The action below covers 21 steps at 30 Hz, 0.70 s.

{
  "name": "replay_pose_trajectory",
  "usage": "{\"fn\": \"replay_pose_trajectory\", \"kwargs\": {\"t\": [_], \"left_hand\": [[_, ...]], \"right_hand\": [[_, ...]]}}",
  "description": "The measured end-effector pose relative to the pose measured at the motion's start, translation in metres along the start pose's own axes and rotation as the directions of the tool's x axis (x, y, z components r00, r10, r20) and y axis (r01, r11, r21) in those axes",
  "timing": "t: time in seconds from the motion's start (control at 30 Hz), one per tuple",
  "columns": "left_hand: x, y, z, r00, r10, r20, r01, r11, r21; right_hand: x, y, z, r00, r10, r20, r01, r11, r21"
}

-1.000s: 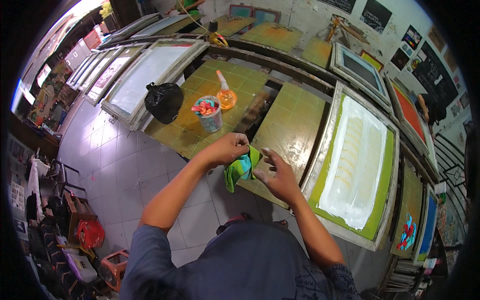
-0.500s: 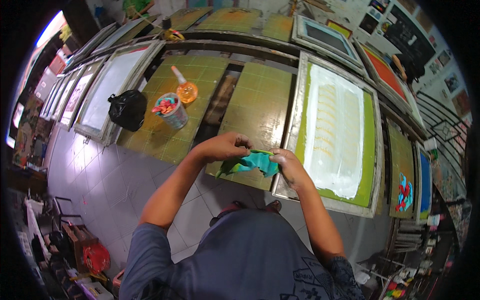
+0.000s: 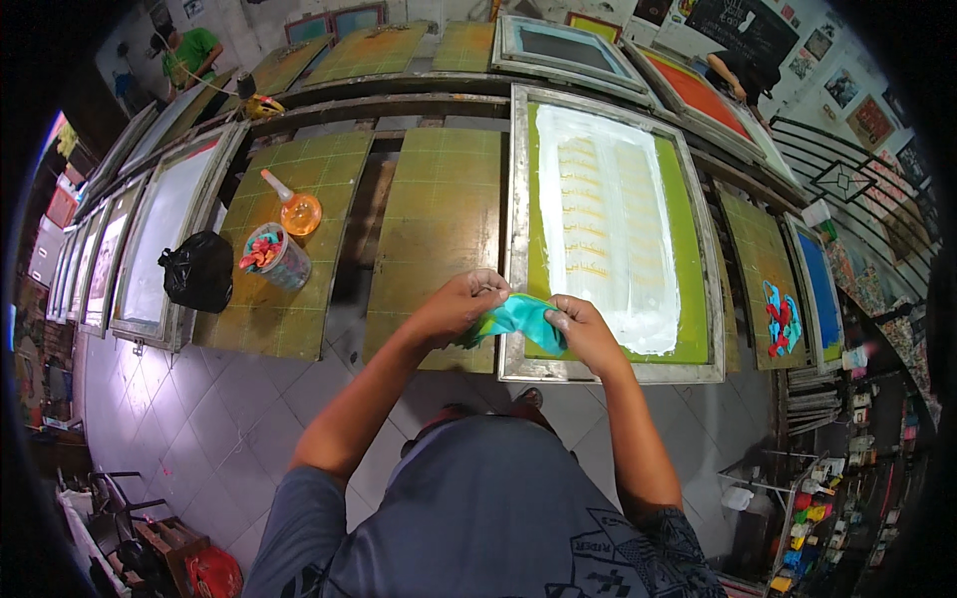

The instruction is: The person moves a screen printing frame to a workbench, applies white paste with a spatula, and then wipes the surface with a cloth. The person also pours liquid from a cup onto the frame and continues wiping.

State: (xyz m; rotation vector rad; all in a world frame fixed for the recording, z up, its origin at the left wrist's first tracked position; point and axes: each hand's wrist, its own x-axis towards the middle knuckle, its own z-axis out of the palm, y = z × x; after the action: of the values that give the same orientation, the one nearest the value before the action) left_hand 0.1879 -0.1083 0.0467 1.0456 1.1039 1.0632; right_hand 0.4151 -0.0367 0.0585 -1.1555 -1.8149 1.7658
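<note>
Left hand (image 3: 467, 304): it pinches the upper left part of the cloth (image 3: 523, 317) between thumb and fingers.
Right hand (image 3: 585, 336): it grips the right end of this same cloth.
Cloth: turquoise and green, it hangs between both hands, at the near left corner of the frame (image 3: 618, 372); whether they touch, I cannot tell.
Left board (image 3: 274, 329): it carries a tub (image 3: 292, 267) beside a round orange bottle (image 3: 300, 214).

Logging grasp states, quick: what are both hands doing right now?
Left hand: closed, pinching the turquoise-and-green cloth near its upper edge.
Right hand: closed, pinching the same cloth at its right end.
</note>
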Motion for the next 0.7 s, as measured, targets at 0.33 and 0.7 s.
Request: {"fn": "replay_pose_trajectory", "kwargs": {"t": [0.33, 0.7], "left_hand": [[0.04, 0.017, 0.048, 0.996, -0.078, 0.043, 0.062, 0.955, 0.29], [0.13, 0.007, 0.113, 0.99, -0.044, 0.131, 0.027, 0.991, 0.128]], "right_hand": [[-0.003, 0.027, -0.033, 0.989, -0.119, -0.091, 0.095, 0.969, -0.228], [-0.009, 0.029, -0.153, 0.993, -0.024, 0.116, -0.025, 0.915, 0.404]]}}
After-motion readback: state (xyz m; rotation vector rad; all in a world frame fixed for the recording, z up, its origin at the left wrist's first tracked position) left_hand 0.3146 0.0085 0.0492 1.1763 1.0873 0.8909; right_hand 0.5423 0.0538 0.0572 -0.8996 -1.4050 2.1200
